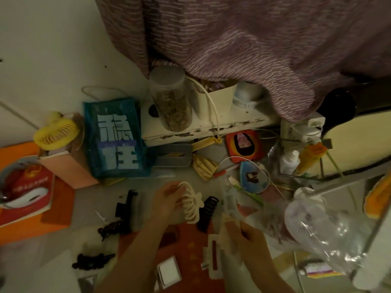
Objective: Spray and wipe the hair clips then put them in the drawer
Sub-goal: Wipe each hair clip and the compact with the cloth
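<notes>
- The left hand [169,197], at lower centre of the frame, has its fingers curled round the top of a cream claw hair clip [190,205] and holds it above the desk [88,199].
- The right hand [245,233], lower right of centre, pinches a crumpled pale wipe [227,225] just beside the clip.
- A black claw clip [208,210] lies just right of the cream one; another black clip [127,205] lies to the left.
- Two dark brown clips [110,227] [93,261] rest at lower left on the desk.
- A cream rectangular clip [213,256] lies below the right hand, on an orange sheet [190,246].
- A blue bag with white characters [115,138] stands at centre left, a yellow fan [56,132] further left.
- A clear jar [171,98] sits on a white shelf [232,121] under a purple curtain [254,49].
</notes>
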### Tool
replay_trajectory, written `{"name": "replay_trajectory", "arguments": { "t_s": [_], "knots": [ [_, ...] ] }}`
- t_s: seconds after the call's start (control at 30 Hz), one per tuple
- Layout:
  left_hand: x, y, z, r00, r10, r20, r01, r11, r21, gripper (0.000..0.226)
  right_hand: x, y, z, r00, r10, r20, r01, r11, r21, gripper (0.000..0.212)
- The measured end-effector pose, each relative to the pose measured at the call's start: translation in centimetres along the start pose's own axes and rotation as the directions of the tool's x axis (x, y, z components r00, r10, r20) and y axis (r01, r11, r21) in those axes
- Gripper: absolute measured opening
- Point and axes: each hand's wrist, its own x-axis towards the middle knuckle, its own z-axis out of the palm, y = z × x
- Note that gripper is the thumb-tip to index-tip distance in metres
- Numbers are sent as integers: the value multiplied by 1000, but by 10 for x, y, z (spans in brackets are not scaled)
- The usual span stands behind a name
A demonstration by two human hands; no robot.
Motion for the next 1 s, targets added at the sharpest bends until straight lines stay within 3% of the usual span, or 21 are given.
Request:
{"name": "replay_trajectory", "arguments": {
  "t_s": [0.07, 0.23, 0.33, 0.57, 0.73, 1.0],
  "knots": [
    [19, 1, 2, 1000, 1, 19, -2, 1000, 18, 12, 12, 7, 1, 1000, 23, -9, -23, 1000, -12, 42],
    [57, -2, 11, 997, 28, 77, -37, 992, 121, 30, 30, 21, 6, 990, 136, -29, -135, 990, 32, 22],
    [71, -7, 20, 992, 8, 126, -25, 991, 131, 33, 35, 25, 7, 992, 125, 5, -125, 992, 25, 14],
    [91, -20, 27, 983, -31, 183, 11, 994, 106, 36, 48, 29, 10, 991, 134, -13, -133, 988, 82, 21],
    [97, -32, 25, 977, 71, 199, -110, 975, 194, 37, 50, 27, 15, 998, 44, -38, -44, 999, 10, 32],
    [96, -49, 27, 963, 198, 184, -250, 913, 324, 31, 47, 23, 17, 998, 48, 26, -50, 997, 58, 42]
  ]
}}
